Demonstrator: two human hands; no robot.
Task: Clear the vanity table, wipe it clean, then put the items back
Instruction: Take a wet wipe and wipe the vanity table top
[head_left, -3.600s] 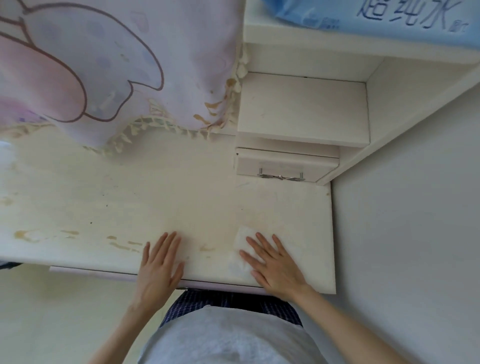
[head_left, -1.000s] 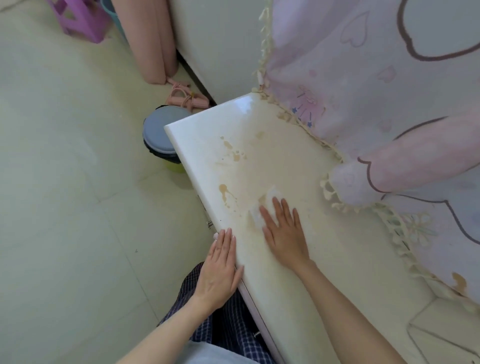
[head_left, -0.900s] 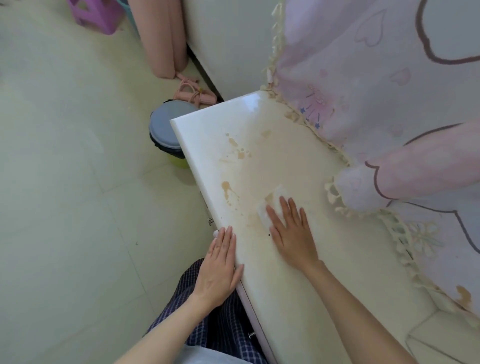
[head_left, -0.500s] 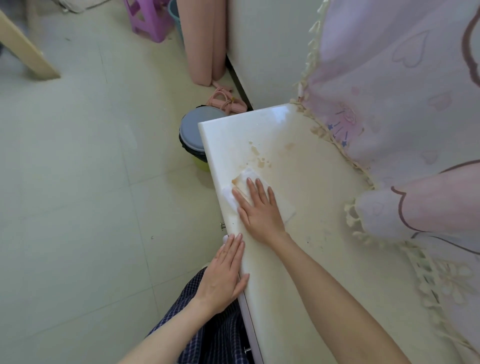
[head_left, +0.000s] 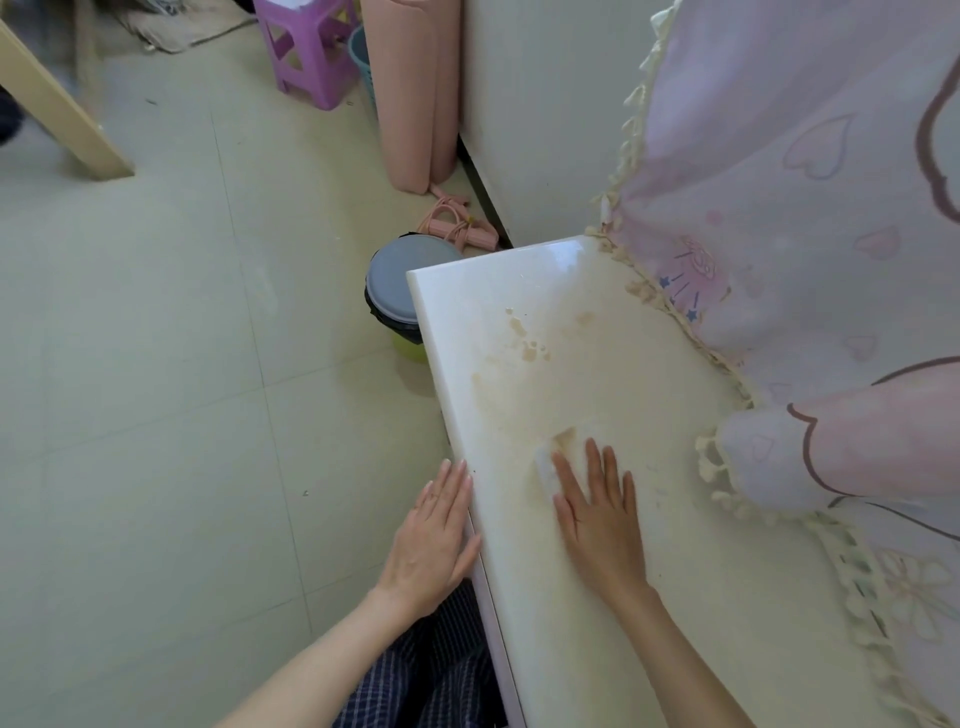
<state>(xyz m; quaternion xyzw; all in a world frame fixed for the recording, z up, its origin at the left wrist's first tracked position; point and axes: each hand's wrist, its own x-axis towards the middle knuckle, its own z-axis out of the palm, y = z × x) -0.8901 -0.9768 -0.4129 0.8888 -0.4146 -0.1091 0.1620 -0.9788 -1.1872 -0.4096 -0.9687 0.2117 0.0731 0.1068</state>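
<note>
The white vanity table (head_left: 519, 291) runs from the far left corner toward me, with brown stains (head_left: 527, 348) near that corner. My right hand (head_left: 597, 509) lies flat on the top, fingers spread, pressing a white wet wipe (head_left: 558, 452) whose stained edge shows beyond my fingertips. My left hand (head_left: 434, 540) rests flat against the table's front edge, holding nothing.
A pink cartoon cloth with a tasselled fringe (head_left: 779, 260) hangs over the table's back. On the tiled floor to the left stand a grey-lidded bin (head_left: 400, 280), a rolled pink mat (head_left: 415, 93), a purple stool (head_left: 306, 47) and a wooden leg (head_left: 57, 114).
My right hand has slid the wipe back from the stains near the front edge toward the middle of the table. The brown stain by the edge is smeared fainter. My left hand stays put.
</note>
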